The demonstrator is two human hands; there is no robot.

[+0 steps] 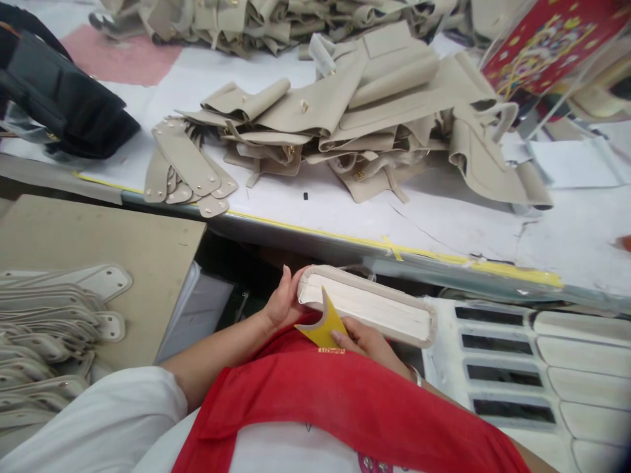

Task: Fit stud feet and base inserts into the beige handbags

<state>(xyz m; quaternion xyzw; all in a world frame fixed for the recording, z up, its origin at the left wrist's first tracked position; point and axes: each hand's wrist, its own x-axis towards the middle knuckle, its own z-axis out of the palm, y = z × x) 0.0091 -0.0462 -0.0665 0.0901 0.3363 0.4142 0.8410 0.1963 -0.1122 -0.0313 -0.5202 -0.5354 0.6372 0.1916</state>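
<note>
A beige bag body [367,305] with a pale, flat inner face rests at my lap, slanting down to the right. My left hand [284,299] grips its left end, thumb up and the other fingers partly hidden behind it. My right hand [367,341] is closed on a flat yellow piece [328,323] with a concave notch cut in its upper end. One tip of that piece stands in front of the bag body's pale face; whether they touch I cannot tell.
Beige bag parts [345,112] lie heaped on the white worktable [276,197], near stacked straps [190,164] and a black bag [64,98]. More straps [59,328] cover a board at left. A white slotted crate [444,355] with pale panels [586,355] stands at right.
</note>
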